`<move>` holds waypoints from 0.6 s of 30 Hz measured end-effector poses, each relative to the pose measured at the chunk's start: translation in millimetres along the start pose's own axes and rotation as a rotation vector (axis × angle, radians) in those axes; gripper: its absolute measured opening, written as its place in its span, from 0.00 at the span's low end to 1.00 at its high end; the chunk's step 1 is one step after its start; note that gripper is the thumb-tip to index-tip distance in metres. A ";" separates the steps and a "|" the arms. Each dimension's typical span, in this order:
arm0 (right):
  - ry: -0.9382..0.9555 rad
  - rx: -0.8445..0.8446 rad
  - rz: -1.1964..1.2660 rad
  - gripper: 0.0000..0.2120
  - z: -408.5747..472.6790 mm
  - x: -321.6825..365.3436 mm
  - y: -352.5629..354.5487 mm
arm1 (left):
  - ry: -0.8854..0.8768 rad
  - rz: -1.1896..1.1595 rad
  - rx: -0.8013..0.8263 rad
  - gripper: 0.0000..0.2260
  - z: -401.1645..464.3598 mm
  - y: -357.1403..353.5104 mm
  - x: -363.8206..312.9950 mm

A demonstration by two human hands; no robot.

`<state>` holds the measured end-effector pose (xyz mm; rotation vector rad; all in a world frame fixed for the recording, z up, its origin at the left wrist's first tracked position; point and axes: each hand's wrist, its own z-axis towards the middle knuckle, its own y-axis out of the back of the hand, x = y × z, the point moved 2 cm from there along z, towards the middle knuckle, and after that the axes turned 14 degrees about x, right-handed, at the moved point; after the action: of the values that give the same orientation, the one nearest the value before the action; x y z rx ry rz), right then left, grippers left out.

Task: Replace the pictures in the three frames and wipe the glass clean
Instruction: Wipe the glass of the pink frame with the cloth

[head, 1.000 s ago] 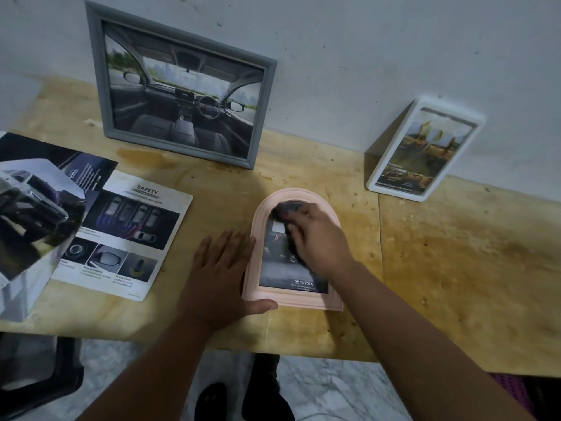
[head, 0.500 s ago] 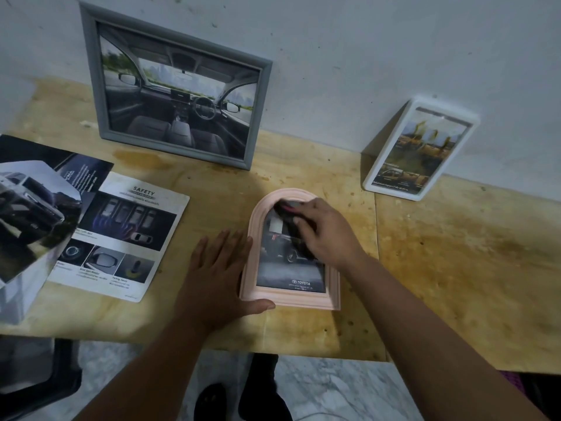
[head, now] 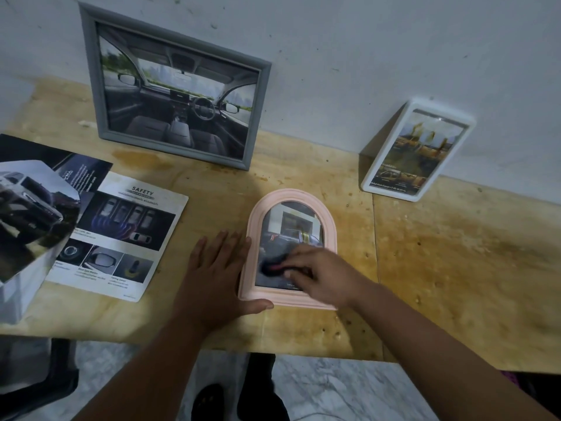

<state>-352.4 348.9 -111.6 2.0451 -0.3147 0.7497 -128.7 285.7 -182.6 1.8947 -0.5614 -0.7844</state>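
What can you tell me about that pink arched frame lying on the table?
The pink arched frame lies flat on the wooden table, face up, its rounded top toward the wall. Its ridged border looks like painted wood or plastic. Behind the glass sits a picture of a dark car. The left hand rests flat against its left edge, thumb at the bottom corner; the right hand presses a dark cloth on the lower glass.

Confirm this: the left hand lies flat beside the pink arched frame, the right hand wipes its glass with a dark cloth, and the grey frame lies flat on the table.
One detail is wrong. In the head view the grey frame stands leaning against the wall, not flat. The rest holds: the left hand lies flat beside the pink arched frame, and the right hand wipes its glass with a dark cloth.
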 end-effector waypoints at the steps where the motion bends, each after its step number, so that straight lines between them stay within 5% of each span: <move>1: -0.030 -0.075 0.036 0.16 6.3 -4.9 12.1 | 0.001 -0.004 -0.002 0.57 0.2 0.4 0.1; 5: -0.325 -0.404 -0.242 0.15 37.7 -24.6 33.2 | 0.005 -0.015 0.005 0.57 1.2 -0.4 0.2; 10: -0.219 -0.255 -0.453 0.11 54.3 7.9 -12.6 | 0.013 0.002 0.031 0.57 1.7 -2.8 1.4; 18: 0.037 0.134 -0.351 0.15 5.4 18.1 -8.2 | -0.010 0.001 -0.006 0.57 0.4 -2.7 1.2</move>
<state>-332.1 350.1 -108.1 2.1321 0.1195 0.6020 -128.0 285.8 -185.5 1.8859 -0.5658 -0.7937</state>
